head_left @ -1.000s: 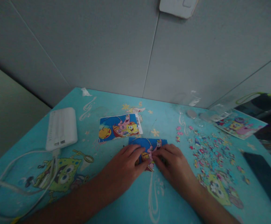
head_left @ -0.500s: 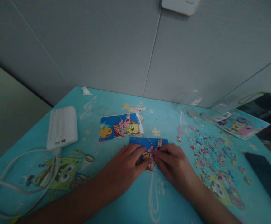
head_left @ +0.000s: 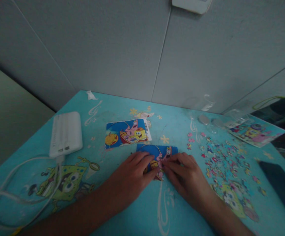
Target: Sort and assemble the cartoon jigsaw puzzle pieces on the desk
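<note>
A partly assembled jigsaw puzzle (head_left: 142, 148), blue with pink and yellow cartoon figures, lies flat on the table in front of me. My left hand (head_left: 138, 167) rests over its left side, fingers stretched out and lying on it. At the puzzle's right part, my right hand (head_left: 181, 168) has thumb and forefinger pinched together on what looks like a small pink puzzle piece (head_left: 163, 161), mostly hidden by the fingertips. Just behind the puzzle is a picture card (head_left: 129, 132) showing the same scene. To the right, many loose puzzle pieces (head_left: 227, 160) are scattered.
On the left lie a white power bank (head_left: 66, 132) and its looping cable (head_left: 22, 198). Clear plastic containers (head_left: 207, 105) with round lids stand at the back right, near another picture card (head_left: 257, 132). A dark phone-like slab (head_left: 277, 180) lies at the right edge. A grey wall (head_left: 108, 49) borders the table (head_left: 117, 105).
The view has shifted very slightly. Both hands stay in nearly the same place on the puzzle, with the right fingers still pinched at it.
</note>
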A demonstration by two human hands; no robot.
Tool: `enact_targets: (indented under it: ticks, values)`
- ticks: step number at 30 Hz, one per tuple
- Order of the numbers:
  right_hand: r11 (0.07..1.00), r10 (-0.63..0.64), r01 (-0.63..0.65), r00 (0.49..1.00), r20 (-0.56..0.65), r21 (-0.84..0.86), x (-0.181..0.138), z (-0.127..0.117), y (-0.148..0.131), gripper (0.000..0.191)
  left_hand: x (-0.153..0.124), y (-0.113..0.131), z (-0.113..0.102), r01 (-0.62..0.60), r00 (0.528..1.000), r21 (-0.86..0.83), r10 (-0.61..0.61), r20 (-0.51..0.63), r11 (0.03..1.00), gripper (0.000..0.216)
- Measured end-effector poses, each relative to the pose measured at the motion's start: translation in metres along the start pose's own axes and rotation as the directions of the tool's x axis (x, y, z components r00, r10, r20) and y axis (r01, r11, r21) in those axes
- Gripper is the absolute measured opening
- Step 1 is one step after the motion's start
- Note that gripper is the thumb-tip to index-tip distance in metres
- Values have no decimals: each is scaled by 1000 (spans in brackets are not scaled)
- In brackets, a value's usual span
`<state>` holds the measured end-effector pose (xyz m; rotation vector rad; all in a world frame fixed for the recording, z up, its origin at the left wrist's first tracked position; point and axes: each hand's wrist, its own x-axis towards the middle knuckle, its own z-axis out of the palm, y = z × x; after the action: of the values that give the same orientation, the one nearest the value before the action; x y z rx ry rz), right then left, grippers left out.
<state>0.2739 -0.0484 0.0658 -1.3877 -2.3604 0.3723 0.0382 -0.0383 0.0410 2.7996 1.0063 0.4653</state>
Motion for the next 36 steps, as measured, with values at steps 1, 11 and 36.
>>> enact_targets:
  ticks: [1,11,36]
  values:
    - [1000,13,-13,999,-43,8,-1,-1,2,22,0,0,0,-4,1000,3,4,-6,1000,28]
    - [999,-30,29,999,38,20,1,1,3,30,1,0,-1,19,1000,-36,-19,16,999,29]
    - [999,-35,34,995,94,20,-7,-30,36,18,7,-6,-20,58,991,-195,-33,131,979,41]
